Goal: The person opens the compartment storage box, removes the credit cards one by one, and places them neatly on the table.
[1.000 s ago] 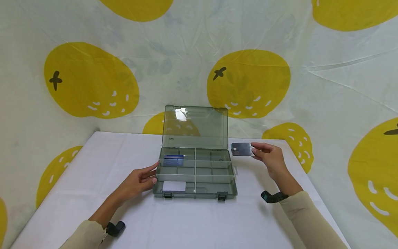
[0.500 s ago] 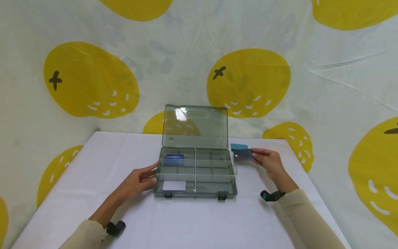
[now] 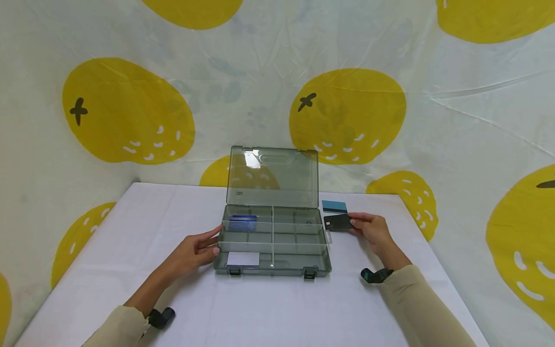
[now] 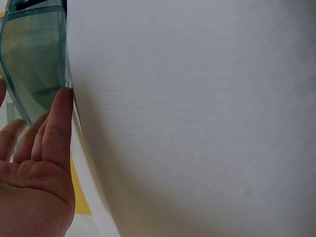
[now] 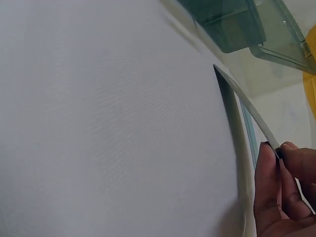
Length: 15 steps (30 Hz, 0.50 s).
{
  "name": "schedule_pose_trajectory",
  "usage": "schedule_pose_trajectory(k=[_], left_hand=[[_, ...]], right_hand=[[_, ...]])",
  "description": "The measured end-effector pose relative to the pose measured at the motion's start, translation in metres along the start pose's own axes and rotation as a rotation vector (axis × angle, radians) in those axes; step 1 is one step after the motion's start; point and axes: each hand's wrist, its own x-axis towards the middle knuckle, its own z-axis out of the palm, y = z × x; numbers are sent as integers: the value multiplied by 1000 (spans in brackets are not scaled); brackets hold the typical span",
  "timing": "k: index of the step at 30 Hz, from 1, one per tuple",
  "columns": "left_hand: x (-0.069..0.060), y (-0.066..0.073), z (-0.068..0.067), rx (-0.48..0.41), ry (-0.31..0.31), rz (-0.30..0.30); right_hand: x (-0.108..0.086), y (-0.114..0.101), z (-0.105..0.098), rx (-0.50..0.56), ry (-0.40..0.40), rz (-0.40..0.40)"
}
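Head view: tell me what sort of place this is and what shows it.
Probably a screened-off tabletop workspace, perhaps a makeshift filming corner: creased sheeting with yellow fruit-like prints rises behind and beside a white-topped table, and an open compartment box sits on it.

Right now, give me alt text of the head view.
A right hand pinches a dark chip card beside an open compartment box; a left hand touches its left side. A blue card and a white card lie inside; a teal magnetic-stripe card lies outside.
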Motion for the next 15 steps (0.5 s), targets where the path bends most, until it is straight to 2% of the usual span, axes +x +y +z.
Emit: schedule_pose_trajectory(k=[5, 11, 15], left_hand=[[0, 0, 0, 6, 0, 9], [1, 0, -1, 21, 1, 25], [1, 0, -1, 24, 4, 27]], right_hand=[[-1, 3, -1, -19, 19, -3], [-4, 2, -5, -167, 88, -42], [-10, -2, -3, -187, 114, -86]])
